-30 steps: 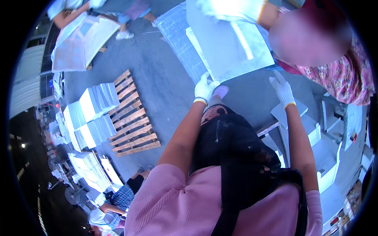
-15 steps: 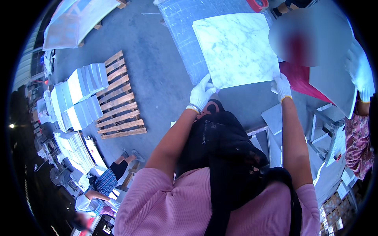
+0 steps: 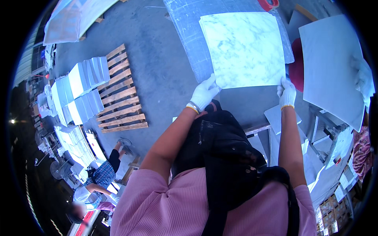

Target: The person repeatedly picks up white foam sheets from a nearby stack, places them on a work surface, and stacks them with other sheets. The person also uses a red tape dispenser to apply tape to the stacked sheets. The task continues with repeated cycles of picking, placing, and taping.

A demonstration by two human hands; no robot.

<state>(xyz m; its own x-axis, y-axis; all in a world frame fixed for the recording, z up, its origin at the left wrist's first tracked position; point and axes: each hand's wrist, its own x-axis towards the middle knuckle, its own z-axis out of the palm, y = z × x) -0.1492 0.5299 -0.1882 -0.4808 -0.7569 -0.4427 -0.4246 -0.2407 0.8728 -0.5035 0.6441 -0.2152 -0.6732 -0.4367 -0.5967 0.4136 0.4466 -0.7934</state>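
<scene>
A square white panel with grey marble veining (image 3: 246,49) lies over a blue, scuffed tabletop (image 3: 187,37). Along its left side the edges of others show, so it seems to top a small stack. My left hand (image 3: 204,93), in a white knit glove, pinches the near left corner. Gloved the same way, my right hand (image 3: 286,93) has its fingers closed at the near right corner. How many panels the fingers take in cannot be made out.
A roll of red tape (image 3: 269,4) sits at the table's far edge. On the right, a co-worker's gloved hand (image 3: 363,78) holds a large grey panel (image 3: 330,67). Leftward are a wooden pallet (image 3: 123,94) and stacked white sheets (image 3: 80,84). Another person (image 3: 100,177) works at lower left.
The co-worker's grey panel has swung right, and the co-worker's head has left the view. The marble-patterned panel and my hands appear slightly farther right; my grip looks the same.
</scene>
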